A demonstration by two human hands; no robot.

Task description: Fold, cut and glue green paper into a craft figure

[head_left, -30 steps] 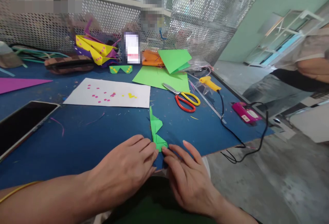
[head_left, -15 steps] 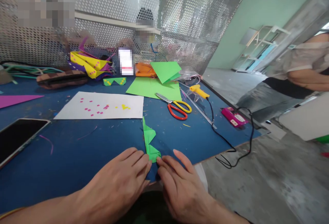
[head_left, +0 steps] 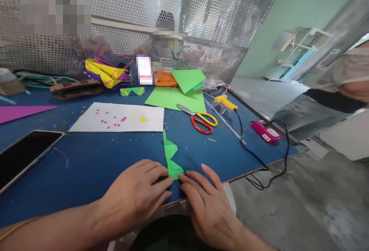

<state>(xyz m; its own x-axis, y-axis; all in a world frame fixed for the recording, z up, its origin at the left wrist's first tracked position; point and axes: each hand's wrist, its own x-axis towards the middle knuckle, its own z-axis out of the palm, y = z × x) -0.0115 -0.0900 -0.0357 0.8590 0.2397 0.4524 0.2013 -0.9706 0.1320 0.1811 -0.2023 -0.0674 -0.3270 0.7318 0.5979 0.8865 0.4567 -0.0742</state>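
Observation:
A green folded paper piece (head_left: 170, 153) lies on the blue table (head_left: 86, 158), close to its near edge. It is narrow and zigzag-shaped, running away from me. My left hand (head_left: 135, 197) and my right hand (head_left: 207, 205) meet at its near end. The fingertips of both hands press down on that end, the fingers held close together. The far part of the piece lies free on the table.
Beyond the paper lie a white sheet (head_left: 121, 117) with small coloured bits, red-and-yellow scissors (head_left: 201, 120), green sheets (head_left: 175, 97), a yellow glue gun (head_left: 226, 102) with a black cable (head_left: 253, 155) and a pink device (head_left: 265, 132). A phone (head_left: 23, 157) lies left. Another person (head_left: 331, 93) stands right.
My hands stay at the near end of the green paper, the left fingertips curling in a little. The view has shifted slightly.

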